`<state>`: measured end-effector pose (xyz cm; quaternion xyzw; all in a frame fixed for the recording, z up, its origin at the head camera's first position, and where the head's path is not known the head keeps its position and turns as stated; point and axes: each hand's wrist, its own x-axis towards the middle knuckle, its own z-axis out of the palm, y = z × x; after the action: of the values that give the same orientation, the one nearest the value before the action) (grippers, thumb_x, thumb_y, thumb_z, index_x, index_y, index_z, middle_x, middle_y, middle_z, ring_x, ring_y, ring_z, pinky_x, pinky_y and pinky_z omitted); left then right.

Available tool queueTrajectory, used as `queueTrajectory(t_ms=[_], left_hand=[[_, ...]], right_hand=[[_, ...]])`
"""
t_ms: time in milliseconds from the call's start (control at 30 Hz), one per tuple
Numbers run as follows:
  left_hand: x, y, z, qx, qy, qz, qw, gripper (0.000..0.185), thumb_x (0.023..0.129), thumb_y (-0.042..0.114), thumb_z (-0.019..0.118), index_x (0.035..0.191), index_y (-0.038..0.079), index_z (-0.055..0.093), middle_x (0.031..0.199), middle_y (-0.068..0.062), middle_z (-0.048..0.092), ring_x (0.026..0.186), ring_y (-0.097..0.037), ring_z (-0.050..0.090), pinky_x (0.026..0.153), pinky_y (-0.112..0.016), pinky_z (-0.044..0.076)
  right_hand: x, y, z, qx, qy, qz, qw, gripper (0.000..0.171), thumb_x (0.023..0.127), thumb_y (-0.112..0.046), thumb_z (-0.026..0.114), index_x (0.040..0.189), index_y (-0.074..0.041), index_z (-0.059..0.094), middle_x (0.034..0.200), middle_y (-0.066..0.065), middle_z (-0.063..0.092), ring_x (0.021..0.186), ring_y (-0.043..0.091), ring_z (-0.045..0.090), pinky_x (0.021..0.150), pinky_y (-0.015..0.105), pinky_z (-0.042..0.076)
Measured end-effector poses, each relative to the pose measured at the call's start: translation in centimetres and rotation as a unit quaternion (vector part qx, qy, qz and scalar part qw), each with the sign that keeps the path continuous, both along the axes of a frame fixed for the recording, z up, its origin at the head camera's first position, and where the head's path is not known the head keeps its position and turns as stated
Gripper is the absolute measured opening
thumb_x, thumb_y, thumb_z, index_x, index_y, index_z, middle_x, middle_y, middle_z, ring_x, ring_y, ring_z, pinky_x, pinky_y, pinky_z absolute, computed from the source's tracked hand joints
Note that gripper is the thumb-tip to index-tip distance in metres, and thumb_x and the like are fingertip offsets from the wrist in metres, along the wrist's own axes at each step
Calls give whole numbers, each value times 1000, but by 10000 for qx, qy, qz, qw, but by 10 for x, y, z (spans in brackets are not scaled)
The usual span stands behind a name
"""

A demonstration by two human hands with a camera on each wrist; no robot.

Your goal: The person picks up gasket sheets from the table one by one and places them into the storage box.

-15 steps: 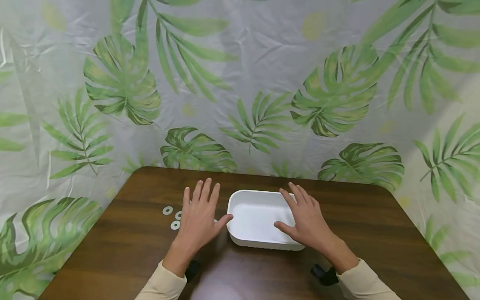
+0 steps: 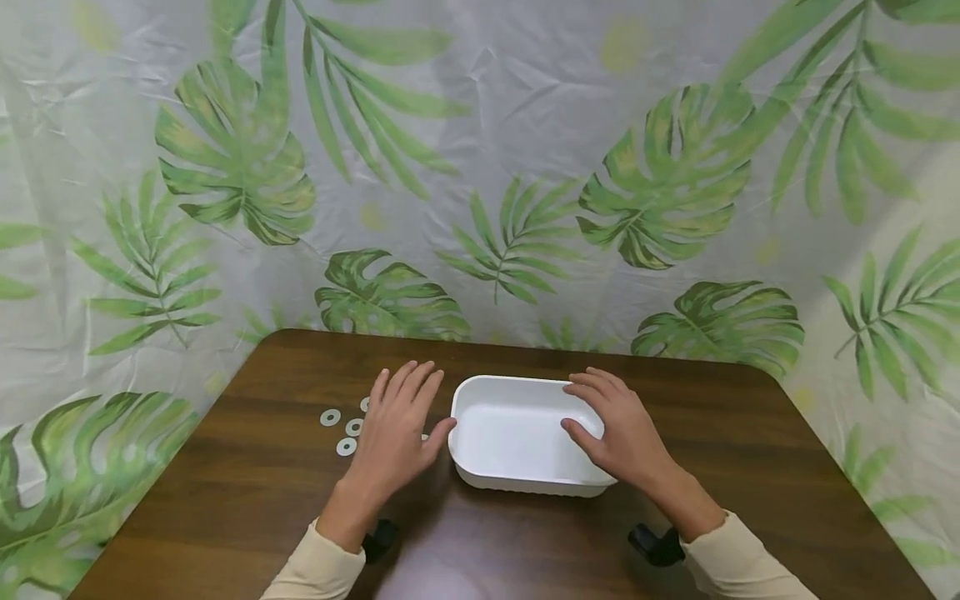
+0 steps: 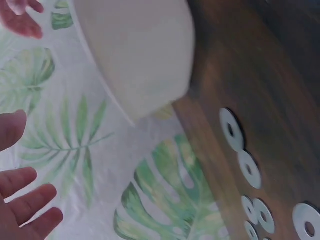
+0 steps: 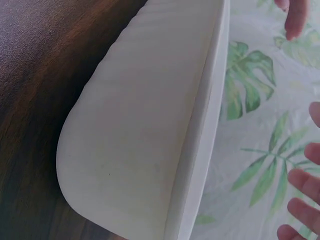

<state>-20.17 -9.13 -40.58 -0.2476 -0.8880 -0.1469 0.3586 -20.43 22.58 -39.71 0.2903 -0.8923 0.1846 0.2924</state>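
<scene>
- Your white tray (image 2: 517, 433) sits mid-bench (image 2: 225, 500), nothing showing inside it.
- Your right hand (image 2: 626, 437) hangs over the tray's right end, fingers loosely bent, grip on nothing.
- Your left hand (image 2: 393, 442) lies just left of the tray, fingers straight, grip apart.
- Flat washers (image 2: 347, 447) lie by that hand on the bench.

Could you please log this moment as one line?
left hand: open over washers | right hand: open over white tray | table
</scene>
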Motion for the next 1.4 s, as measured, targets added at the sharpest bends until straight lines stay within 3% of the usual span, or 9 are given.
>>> queueTrajectory(t_ms=[367, 600, 800, 933, 1167, 1400], left_hand=[[18, 10, 20, -25, 22, -720, 9974, 58, 80, 26, 81, 129, 3, 62, 138, -15, 59, 127, -33, 57, 106, -49, 46], [27, 8, 21, -313, 199, -852, 9957, 58, 81, 26, 80, 131, 4, 61, 140, -15, 58, 129, -33, 55, 107, -46, 45], [28, 1, 19, -267, 187, -838, 9960, 57, 79, 25, 81, 129, 4, 61, 138, -15, 59, 129, -34, 55, 108, -48, 44], [28, -3, 16, 199, -114, -1013, 9946, 54, 80, 23, 80, 127, 3, 62, 140, -16, 57, 129, -35, 55, 106, -50, 45], [27, -2, 13, 1036, -818, -1151, 9845, 51, 84, 21, 76, 130, 2, 61, 145, -15, 54, 131, -34, 54, 101, -53, 48], [31, -6, 7, 1184, -1078, -1007, 9819, 53, 85, 20, 75, 132, 3, 59, 149, -15, 49, 130, -33, 56, 93, -52, 52]], right_hand=[[1, 8, -3, -66, 112, 233, 9996, 44, 76, -12, 83, 116, -3, 68, 122, 16, 67, 118, 36, 58, 97, 52, 47], [7, 19, -2, -81, -134, 148, 9998, 49, 76, -10, 82, 121, -2, 65, 125, 16, 65, 119, 36, 56, 96, 51, 45], [15, 32, 0, -80, -361, -30, 9993, 50, 78, -7, 80, 124, 0, 63, 128, 18, 62, 120, 37, 55, 95, 53, 44], [19, 40, 0, -128, -523, -107, 9985, 50, 79, -6, 79, 125, 0, 62, 129, 18, 62, 120, 39, 54, 94, 56, 45], [23, 51, -2, -145, -858, -242, 9959, 51, 81, -7, 78, 127, 1, 60, 131, 20, 60, 120, 41, 54, 93, 60, 46], [25, 57, -5, -75, -1904, -359, 9810, 58, 88, -19, 74, 137, 2, 51, 140, 23, 51, 127, 44, 51, 95, 63, 47]])
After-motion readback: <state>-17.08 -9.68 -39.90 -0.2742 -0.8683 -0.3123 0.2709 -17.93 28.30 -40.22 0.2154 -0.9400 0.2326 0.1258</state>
